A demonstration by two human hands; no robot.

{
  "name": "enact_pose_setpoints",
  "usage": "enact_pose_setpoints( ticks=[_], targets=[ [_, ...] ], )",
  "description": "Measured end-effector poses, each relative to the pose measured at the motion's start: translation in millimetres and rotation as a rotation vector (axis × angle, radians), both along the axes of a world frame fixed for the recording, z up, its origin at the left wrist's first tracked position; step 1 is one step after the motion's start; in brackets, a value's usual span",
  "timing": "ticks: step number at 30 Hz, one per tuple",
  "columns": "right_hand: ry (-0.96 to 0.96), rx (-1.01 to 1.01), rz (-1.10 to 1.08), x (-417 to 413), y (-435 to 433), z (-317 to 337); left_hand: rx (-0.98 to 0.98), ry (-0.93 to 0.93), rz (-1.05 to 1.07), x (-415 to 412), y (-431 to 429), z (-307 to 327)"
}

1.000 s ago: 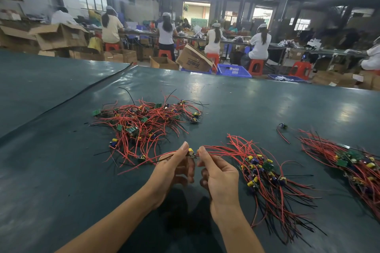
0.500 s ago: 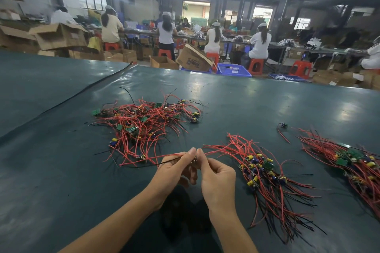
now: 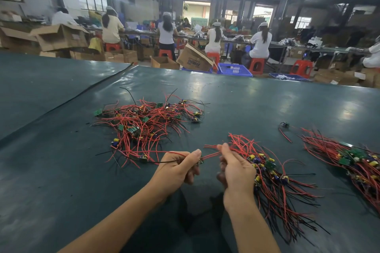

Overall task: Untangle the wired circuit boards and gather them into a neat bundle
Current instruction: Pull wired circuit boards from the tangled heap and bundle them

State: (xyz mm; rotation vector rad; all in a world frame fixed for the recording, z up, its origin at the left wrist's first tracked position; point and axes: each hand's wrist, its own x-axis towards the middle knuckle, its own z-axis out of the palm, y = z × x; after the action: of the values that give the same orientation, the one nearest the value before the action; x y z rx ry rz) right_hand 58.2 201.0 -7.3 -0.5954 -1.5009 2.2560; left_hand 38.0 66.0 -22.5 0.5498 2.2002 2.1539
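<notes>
While the left hand (image 3: 176,167) pinches a wired circuit board (image 3: 201,162) between thumb and forefinger, the right hand (image 3: 234,168) pinches the red wires (image 3: 211,154) running from it, above the green table (image 3: 246,98). A tangled pile (image 3: 148,123) lies beyond the left hand; an aligned bundle (image 3: 275,187) lies beside the right hand, a second bundle (image 3: 357,162) farther right.

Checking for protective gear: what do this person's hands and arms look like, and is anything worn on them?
The left hand and right hand are bare: no gloves, rings or wristbands show. Both forearms are bare too, with no sleeve in view.
</notes>
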Motion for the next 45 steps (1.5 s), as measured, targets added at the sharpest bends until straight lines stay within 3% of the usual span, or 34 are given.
enact_pose_setpoints(
  ticks=[8, 16, 23, 29, 32, 36, 41, 45],
  targets=[
    [0.101, -0.047, -0.153, -1.9, 12.4, -0.6, 0.075, -0.019, 0.026, -1.8, -4.0, -0.4],
    [0.129, 0.239, 0.221, 12.0, -38.6, -9.5, 0.081, 0.008, 0.003, -3.7, -5.8, -5.1],
    [0.080, 0.183, 0.063, 6.0, -19.9, -5.8, -0.006, 0.044, -0.017, -1.4, -3.0, -2.6],
    [0.048, -0.049, -0.182, -3.1, 24.1, 1.3, -0.033, 0.066, -0.047, -0.4, -4.5, 1.6],
    [0.035, 0.007, -0.171, -0.6, 25.0, -0.2, -0.049, 0.068, -0.020, 4.1, -1.8, -4.8],
    [-0.075, 0.127, 0.017, 2.9, 12.3, -0.6, -0.057, 0.076, 0.146, 0.6, -1.0, -6.7],
    [-0.048, 0.412, 0.292, 12.8, -17.6, -7.5, -0.380, 0.254, 0.213, 3.2, -7.8, -12.8],
    [-0.020, 0.473, 0.265, 14.0, -23.5, -13.8, -0.786, 0.464, 0.255, 2.8, -12.5, -17.4]
  ],
)
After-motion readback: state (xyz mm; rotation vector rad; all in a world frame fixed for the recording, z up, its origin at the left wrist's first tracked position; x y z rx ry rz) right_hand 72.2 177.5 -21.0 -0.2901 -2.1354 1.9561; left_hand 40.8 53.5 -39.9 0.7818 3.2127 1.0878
